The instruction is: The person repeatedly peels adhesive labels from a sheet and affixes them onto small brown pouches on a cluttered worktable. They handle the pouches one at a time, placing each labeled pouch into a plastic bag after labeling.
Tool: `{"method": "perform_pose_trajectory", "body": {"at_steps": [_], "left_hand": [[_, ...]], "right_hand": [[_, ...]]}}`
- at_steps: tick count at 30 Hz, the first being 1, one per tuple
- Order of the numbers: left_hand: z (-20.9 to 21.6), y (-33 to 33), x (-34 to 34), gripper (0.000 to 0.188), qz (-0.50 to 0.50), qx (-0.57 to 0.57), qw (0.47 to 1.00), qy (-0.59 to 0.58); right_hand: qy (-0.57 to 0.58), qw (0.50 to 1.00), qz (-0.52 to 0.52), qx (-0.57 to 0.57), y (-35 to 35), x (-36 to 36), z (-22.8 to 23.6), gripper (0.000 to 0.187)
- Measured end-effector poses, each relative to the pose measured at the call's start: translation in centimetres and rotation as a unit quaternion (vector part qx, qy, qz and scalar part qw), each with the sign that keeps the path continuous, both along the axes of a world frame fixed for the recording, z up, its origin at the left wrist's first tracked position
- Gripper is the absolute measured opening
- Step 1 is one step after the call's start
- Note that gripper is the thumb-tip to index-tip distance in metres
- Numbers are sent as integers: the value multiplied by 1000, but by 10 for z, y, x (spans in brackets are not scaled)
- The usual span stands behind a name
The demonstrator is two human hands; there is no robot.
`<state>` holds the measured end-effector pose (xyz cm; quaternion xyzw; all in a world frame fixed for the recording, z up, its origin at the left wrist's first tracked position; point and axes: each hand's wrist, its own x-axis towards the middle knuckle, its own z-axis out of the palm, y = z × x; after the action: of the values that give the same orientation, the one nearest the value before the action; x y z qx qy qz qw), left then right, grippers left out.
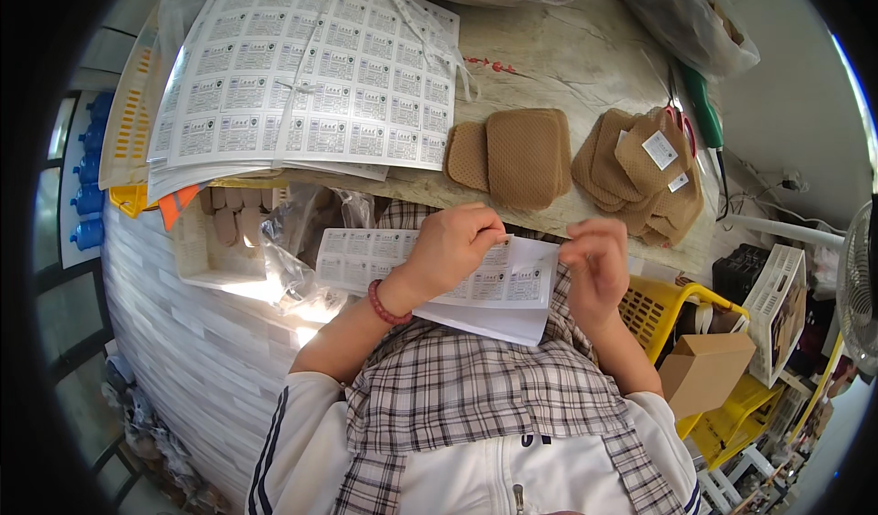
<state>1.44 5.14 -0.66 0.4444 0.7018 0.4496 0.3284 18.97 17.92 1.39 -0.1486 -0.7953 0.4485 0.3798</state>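
Note:
A white sheet of printed labels [498, 286] lies over my lap, with another white sheet showing below it. Its upper right part is bare backing. My left hand [455, 252], a red bead bracelet at the wrist, rests across the sheet, thumb and forefinger pinched at its upper edge. At the sheet's right edge is my right hand [599, 268], fingers curled and thumb pressed in; whatever lies between them is too small to make out. Just beyond, on the table, sit a neat stack of brown mesh-textured pads [524, 156] and a looser pile of similar pads [640, 167], some bearing white labels.
A thick stack of label sheets [311, 76] covers the table's left part. Scissors [684, 126] and a green-handled corded tool [701, 103] lie at the right. Yellow crates [654, 309] with a cardboard box [709, 369] stand beside me; a fan [858, 286] is at far right.

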Motion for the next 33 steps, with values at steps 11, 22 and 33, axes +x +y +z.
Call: {"method": "perform_pose_trajectory", "body": {"at_steps": [11, 22, 33], "left_hand": [[-16, 2, 1, 4, -91, 69, 978, 177], [-8, 19, -2, 6, -100, 86, 950, 282], [-13, 24, -2, 7, -88, 97, 948, 289]], "right_hand": [[-29, 967, -99, -231, 89, -50, -10, 6], [-214, 953, -23, -215, 91, -83, -44, 6], [-253, 949, -36, -185, 93, -88, -44, 11]]}}
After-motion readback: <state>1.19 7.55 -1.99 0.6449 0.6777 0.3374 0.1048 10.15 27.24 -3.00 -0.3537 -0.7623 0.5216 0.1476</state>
